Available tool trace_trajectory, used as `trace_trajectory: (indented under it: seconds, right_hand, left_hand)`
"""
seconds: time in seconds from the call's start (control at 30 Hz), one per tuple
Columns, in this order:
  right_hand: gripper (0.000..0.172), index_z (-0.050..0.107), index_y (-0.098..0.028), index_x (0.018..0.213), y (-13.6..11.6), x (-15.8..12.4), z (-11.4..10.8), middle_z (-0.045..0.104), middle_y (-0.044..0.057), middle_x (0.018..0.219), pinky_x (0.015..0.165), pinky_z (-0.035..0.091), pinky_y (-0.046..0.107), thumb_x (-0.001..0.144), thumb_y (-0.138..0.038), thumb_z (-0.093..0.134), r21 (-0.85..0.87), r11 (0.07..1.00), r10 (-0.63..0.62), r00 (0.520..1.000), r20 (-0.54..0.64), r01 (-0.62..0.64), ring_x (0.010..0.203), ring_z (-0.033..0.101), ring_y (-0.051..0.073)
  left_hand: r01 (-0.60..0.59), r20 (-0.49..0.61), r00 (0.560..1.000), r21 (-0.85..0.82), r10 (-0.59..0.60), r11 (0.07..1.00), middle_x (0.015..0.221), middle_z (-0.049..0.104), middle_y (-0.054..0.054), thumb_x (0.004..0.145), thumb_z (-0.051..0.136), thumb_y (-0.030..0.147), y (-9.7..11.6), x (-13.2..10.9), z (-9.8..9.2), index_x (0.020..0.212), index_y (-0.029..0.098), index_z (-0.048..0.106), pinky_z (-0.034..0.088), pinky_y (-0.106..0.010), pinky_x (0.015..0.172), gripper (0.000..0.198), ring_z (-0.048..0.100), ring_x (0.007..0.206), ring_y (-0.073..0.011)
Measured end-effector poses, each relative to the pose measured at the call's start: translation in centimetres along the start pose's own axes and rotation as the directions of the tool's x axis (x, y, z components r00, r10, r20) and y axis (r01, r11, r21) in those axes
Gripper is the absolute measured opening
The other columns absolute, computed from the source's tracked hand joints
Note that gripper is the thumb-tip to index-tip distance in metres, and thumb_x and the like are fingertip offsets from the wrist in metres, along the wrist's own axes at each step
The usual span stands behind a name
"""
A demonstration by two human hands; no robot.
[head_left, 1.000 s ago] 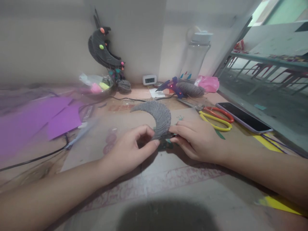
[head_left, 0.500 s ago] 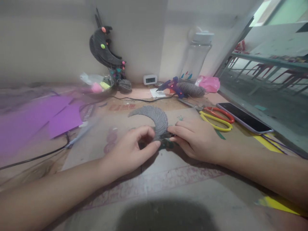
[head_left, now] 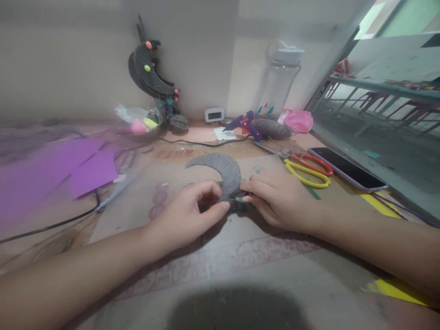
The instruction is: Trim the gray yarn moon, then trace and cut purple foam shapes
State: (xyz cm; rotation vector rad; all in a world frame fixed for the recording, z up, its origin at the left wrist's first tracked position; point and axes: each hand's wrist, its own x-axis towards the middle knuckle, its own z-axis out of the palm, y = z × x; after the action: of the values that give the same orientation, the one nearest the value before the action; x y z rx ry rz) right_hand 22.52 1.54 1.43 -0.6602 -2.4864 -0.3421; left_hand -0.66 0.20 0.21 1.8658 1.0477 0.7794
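Observation:
A crescent moon shape wrapped in grey yarn (head_left: 228,169) is held between both hands above the table, its free tip pointing left. My left hand (head_left: 192,208) grips its lower part, with thumb and index finger closed on the edge. On the other side, my right hand (head_left: 280,199) pinches the lower right edge, where some yarn seems to lie between the fingertips. The lower end of the crescent is partly hidden by the fingers.
Scissors (head_left: 309,172) and a phone (head_left: 347,167) lie to the right. Behind are a glue gun (head_left: 244,124), a grey yarn skein (head_left: 273,128), a small digital clock (head_left: 214,114), a water bottle (head_left: 279,82) and a dark crescent ornament (head_left: 146,71). Purple sheets (head_left: 92,172) spread left.
The crescent has shifted very slightly to the right and tilted a little. Both hands keep nearly the same place and grip.

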Motion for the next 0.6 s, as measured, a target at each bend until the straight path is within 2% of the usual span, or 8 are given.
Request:
trace_trajectory:
  seconds: [0.2,0.6]
  right_hand:
    - [0.028,0.066,-0.010,0.099,-0.27,-0.02,-0.15,0.066,0.006,0.073,0.058,0.035,0.029,0.102,-0.026,0.043,-0.029,1.000,-0.009,1.000,-0.020,0.009,0.064,0.055,0.017]
    - [0.026,0.067,-0.009,0.097,-0.19,0.01,0.10,0.065,0.005,0.071,0.058,0.034,0.029,0.101,-0.021,0.045,-0.056,0.998,-0.017,1.000,-0.015,0.016,0.063,0.054,0.017]
  left_hand:
    - [0.035,-0.017,0.999,-0.059,-0.036,0.998,0.070,0.055,0.004,0.089,0.059,0.030,-0.18,0.25,0.06,0.078,0.021,0.052,0.037,-0.022,0.055,0.016,0.048,0.062,-0.0110]
    - [-0.024,0.001,1.000,0.063,0.024,0.998,0.066,0.052,0.006,0.091,0.058,0.030,0.08,0.04,-0.07,0.075,0.020,0.051,0.035,-0.022,0.054,0.020,0.046,0.059,-0.0097]
